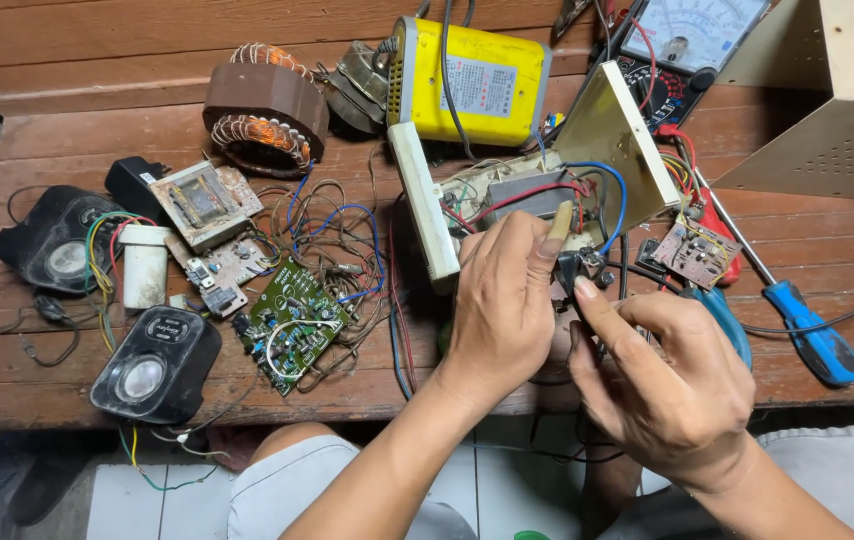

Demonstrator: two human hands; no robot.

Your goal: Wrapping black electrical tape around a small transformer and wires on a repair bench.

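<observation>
I see both hands meeting over a small black part (569, 268) at the front edge of the wooden table (67, 130), just below the opened device (537, 190). My left hand (502, 305) has its fingers curled close around the part from above, and my right hand (672, 375) pinches it from below with thumb and forefinger narrowed to a tight grip; what the part is I can't make out, the fingers cover most of it. The device is an open cream plastic case with a tilted metal plate, and inside it sit a grey block and red, blue and white wires, a tangle I can't trace. Behind it lies a yellow box (472, 80) with a paper label, and beside that a brown ring wound with copper wire (265, 108). To the left, a green circuit board (292, 322) rests among loose wires, near a white cylinder (144, 265) and two black speakers (157, 365). To the right lie a small brown board (695, 252) and a blue-handled screwdriver (815, 340). A meter with a dial (692, 40) is cut off at the top edge.
</observation>
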